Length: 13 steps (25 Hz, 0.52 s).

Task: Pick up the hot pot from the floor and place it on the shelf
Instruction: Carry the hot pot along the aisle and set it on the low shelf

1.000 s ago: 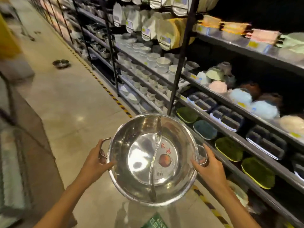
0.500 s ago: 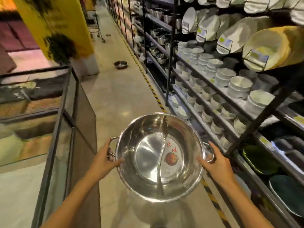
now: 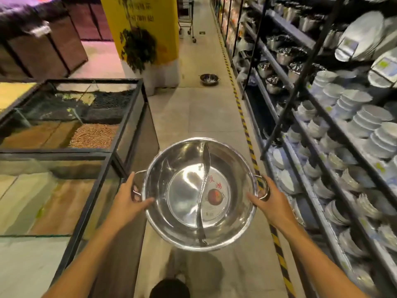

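Note:
A shiny steel hot pot (image 3: 184, 190) with a curved divider and a round label inside is held level in front of me, above the aisle floor. My left hand (image 3: 129, 200) grips its left side by the loop handle. My right hand (image 3: 268, 203) grips the right side by the other handle. The shelf (image 3: 318, 117), a dark metal rack full of white bowls and plates, runs along my right. A second steel pot (image 3: 208, 79) sits on the floor farther down the aisle.
Glass-walled bins of grain (image 3: 94, 134) stand close on my left. A yellow pillar (image 3: 148, 39) rises beyond them. A yellow-black striped line (image 3: 247, 134) runs along the shelf foot. A shopping cart (image 3: 186, 18) stands at the aisle's far end.
My view has swung left, from facing the shelf to looking down the aisle. The pot stays in both hands. The grain bins have come into view on the left.

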### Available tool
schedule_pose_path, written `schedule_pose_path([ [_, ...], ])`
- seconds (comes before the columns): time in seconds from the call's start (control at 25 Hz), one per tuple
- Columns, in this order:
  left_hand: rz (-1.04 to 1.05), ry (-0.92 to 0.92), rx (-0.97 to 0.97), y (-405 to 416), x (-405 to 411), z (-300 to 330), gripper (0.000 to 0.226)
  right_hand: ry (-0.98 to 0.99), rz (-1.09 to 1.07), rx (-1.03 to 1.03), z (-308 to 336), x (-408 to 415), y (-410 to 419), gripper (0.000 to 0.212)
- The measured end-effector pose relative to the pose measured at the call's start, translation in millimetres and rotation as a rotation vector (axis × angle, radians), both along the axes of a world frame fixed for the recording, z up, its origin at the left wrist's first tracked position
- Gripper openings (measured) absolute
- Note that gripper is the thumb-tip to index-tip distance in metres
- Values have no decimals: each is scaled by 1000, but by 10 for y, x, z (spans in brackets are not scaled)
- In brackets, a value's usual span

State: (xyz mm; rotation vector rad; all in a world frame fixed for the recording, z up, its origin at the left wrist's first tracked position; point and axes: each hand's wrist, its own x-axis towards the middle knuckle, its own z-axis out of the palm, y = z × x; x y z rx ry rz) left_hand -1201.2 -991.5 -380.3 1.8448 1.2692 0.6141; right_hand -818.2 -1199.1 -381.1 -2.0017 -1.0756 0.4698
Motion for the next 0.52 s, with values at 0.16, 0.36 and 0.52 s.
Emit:
schedule_pose_path([
  [0.16,41,33,-14,1225,476,-134,115,-13,-32,-11,-77,481,1222,68],
  [0.36,-43,36,-47,2710,1195,-122,114,1,-78,-91,-200,1014,2406,77],
  [0.52,-119,79,-28,3766,1863,-182,112,30,-154,-100,-322,1553,3238,77],
])
